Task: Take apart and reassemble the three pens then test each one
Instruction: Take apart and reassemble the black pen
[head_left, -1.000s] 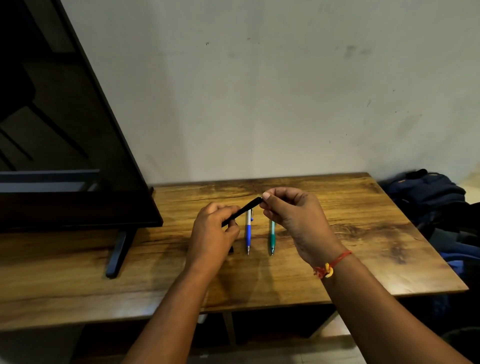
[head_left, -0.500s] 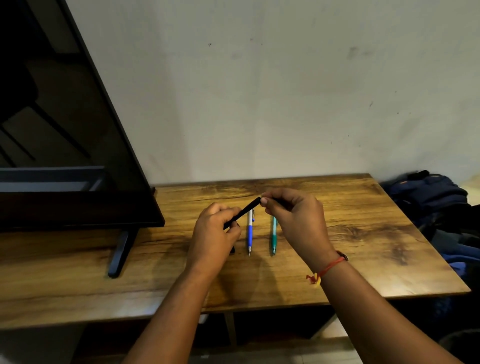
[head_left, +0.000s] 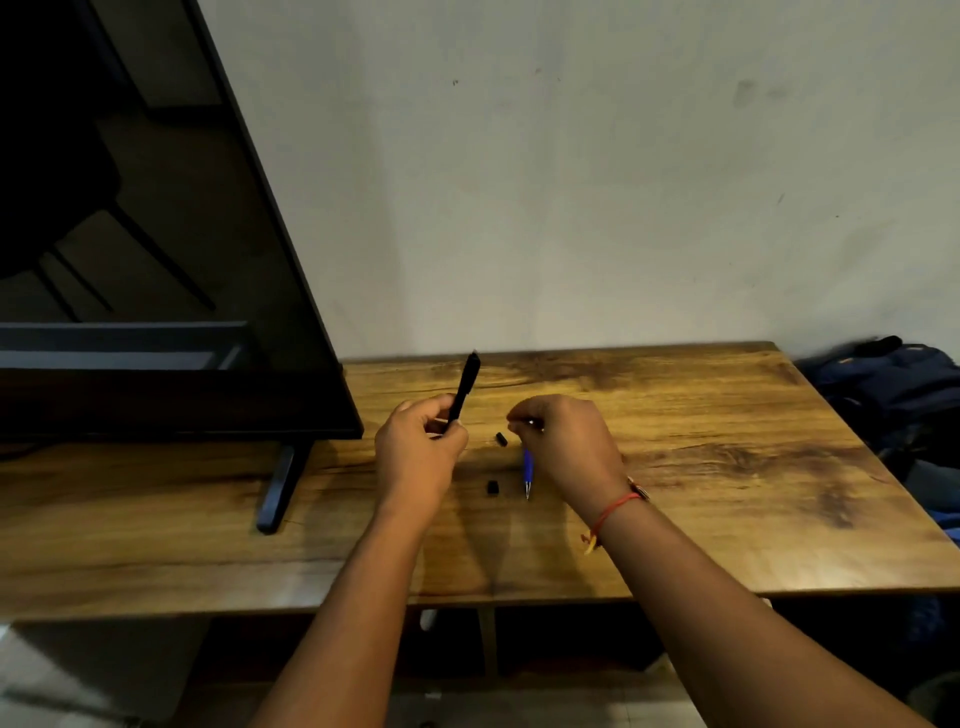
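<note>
My left hand (head_left: 415, 452) grips the lower end of a black pen barrel (head_left: 466, 384), which points up and away over the wooden table (head_left: 701, 467). My right hand (head_left: 566, 447) is a short way to its right, with fingertips pinched on something small that glints; I cannot make out what it is. Two small black pen pieces (head_left: 501, 439) (head_left: 492, 487) lie on the table between my hands. A blue-and-white pen (head_left: 528, 467) lies tip toward me, its far half hidden under my right hand. The green pen is hidden behind that hand.
A large dark TV screen (head_left: 156, 260) stands on the table's left part, its foot (head_left: 280, 483) near my left hand. A pale wall rises behind. Dark blue bags (head_left: 893, 384) lie off the table's right edge.
My hands have separated: the right hand let go of the black pen's end and moved right and down. The left hand tilted the barrel upright. Two small black pieces now lie on the table.
</note>
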